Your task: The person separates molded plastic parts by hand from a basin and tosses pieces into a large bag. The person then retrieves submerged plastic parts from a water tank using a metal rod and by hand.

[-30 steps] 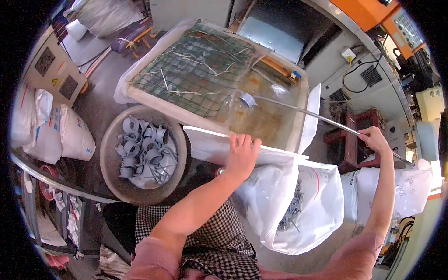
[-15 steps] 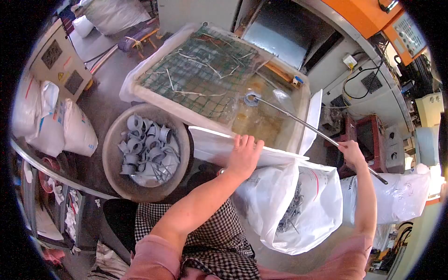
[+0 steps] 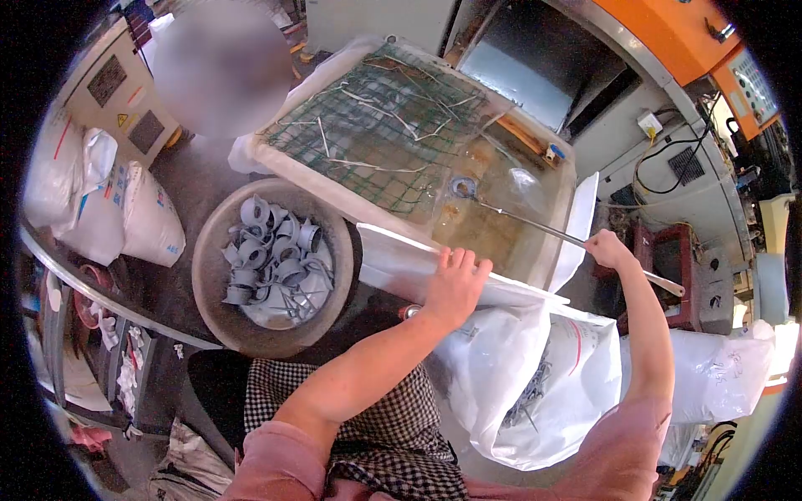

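My right hand (image 3: pixel 610 249) is closed round a long metal rod (image 3: pixel 535 224) that reaches into a water-filled tub (image 3: pixel 313 185). At the rod's far end a grey ring-shaped part (image 3: pixel 463 187) lies in the water; whether the two are hooked together I cannot tell. My left hand (image 3: pixel 458 285) rests on the upper edge of a white board (image 3: pixel 388 260) at the tub's near side, its fingers bent over the edge and a little apart. Green netting (image 3: pixel 384 125) with pale strips covers the tub's left part.
A round basin (image 3: pixel 210 288) of grey pipe fittings (image 3: pixel 284 249) stands left of the tub. Below the board hangs an open white bag (image 3: pixel 493 392) with thin grey scraps. Filled sacks (image 3: pixel 150 217) stand at the left, a red crate (image 3: pixel 689 267) at the right.
The rod and my right hand have moved left and nearer the tub, and the grey ring part now sits at the rod's end lower in the water. The view has shifted slightly.
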### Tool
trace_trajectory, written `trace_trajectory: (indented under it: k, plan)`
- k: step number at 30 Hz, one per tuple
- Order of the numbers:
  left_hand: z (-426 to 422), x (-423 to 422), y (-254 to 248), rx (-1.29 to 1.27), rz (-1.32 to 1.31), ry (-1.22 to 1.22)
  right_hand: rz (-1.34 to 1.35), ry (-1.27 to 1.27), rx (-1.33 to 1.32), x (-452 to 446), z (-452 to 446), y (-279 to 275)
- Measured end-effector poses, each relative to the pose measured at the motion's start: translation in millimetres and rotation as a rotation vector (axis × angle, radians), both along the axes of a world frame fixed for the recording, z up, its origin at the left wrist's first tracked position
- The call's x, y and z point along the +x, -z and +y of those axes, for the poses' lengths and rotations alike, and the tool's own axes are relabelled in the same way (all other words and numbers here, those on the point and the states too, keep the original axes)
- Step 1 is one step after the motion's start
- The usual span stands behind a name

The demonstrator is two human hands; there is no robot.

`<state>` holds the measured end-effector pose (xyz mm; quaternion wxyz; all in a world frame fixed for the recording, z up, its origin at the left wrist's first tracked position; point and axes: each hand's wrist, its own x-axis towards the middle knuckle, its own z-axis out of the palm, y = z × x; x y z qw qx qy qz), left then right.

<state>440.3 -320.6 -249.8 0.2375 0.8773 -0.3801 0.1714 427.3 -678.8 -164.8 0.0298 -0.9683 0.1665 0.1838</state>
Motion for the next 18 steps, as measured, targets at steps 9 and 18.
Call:
trace_trajectory:
  k: [9, 18]
  plan:
    - [0.6, 3.5, -2.0, 0.011, 0.044, 0.029, 0.022, 0.172, 0.012, -24.3, 8.5, -9.4]
    - [-0.3, 0.6, -3.1, -0.004, 0.031, 0.023, -0.064, 0.328, -0.107, -4.0, 33.7, 38.8]
